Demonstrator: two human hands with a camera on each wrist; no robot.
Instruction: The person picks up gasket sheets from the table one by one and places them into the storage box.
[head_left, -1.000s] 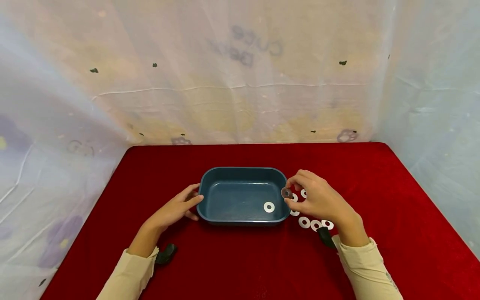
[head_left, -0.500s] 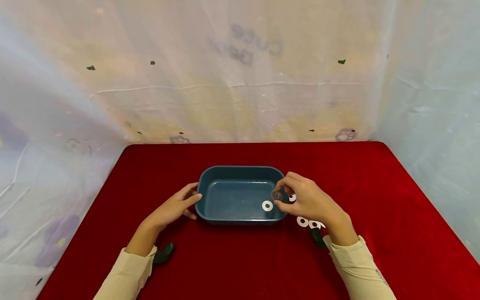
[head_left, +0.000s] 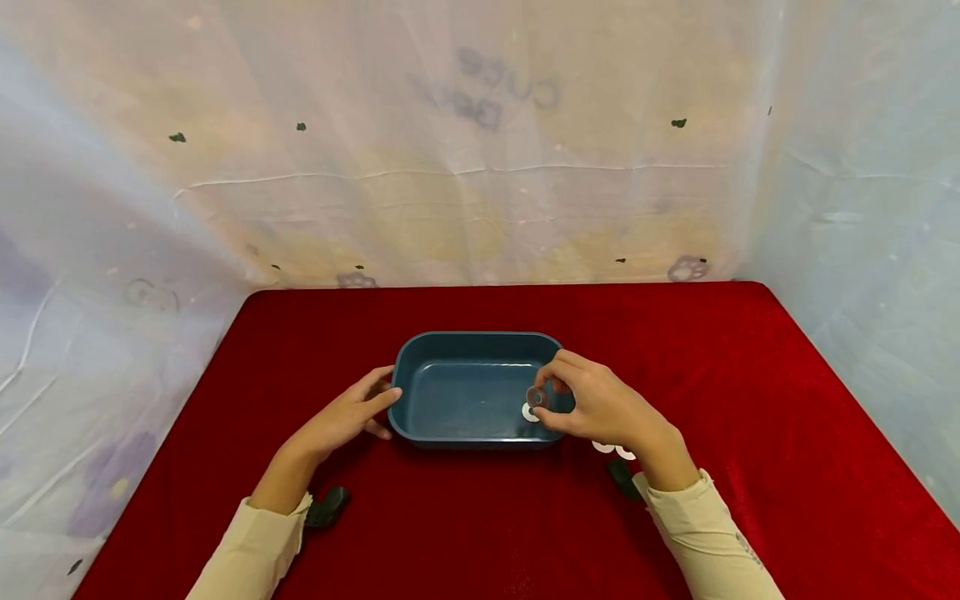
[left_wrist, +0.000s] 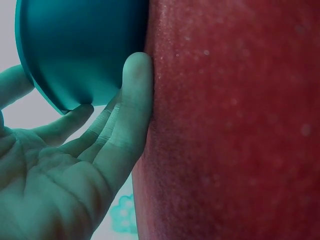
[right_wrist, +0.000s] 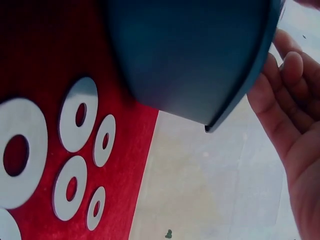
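A flat ring (head_left: pixel 537 398), dull and shaded on the face toward the head camera, is over the right part of a dark blue bin (head_left: pixel 465 408), tilted up rather than lying flat. The right hand (head_left: pixel 600 404) pinches it between thumb and fingers, a narrow grip around the ring's edge. Just below it in the head view, a white ring (head_left: pixel 528 416) lies on the bin's floor toward the right, partly covered by the held ring and the fingers.

The left hand (head_left: pixel 345 421) holds the bin's left end, its thumb over the rim and its other fingers spread along the outside wall. The bin is upright on the red-covered tabletop (head_left: pixel 480 525).

Outside the bin's right end, more flat white rings (right_wrist: pixel 69 125) lie on the red cloth; six show in the right wrist view, two of them cut off at its left edge. In the head view the right hand and wrist hide most of them.

Pale sleeves (head_left: pixel 251 546) cover both forearms. On the far side hangs a pale patterned curtain (head_left: pixel 480 208) with faint lettering.
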